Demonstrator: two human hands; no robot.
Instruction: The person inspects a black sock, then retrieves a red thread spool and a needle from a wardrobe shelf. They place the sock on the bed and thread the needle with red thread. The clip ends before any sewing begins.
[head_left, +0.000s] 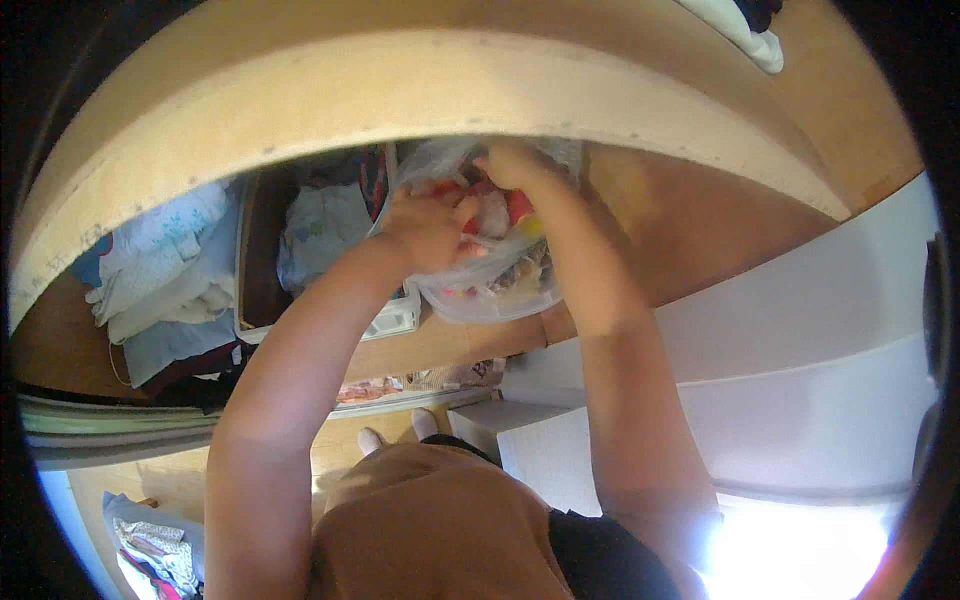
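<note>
A clear plastic bag (491, 304) stands under the wooden shelf edge, its mouth spread wide. Red, white and yellow items (495, 212) show inside, too jumbled to name. My left hand (431, 225) lies on the left side of the mouth, fingers spread and touching the plastic. At the bag's far side, my right hand (514, 165) reaches in with its fingers bent; whether they grip anything is unclear. Just left of the bag is a white-rimmed bin (394, 319) with a pale folded cloth (326, 229) in it.
A wooden shelf board (480, 90) arches above both hands. Folded clothes (169, 262) are stacked on the left of the lower shelf (450, 341). A white panel (787, 285) bounds the right. Below stand a white cabinet (547, 454) and, lower left, a container of clothes (154, 544).
</note>
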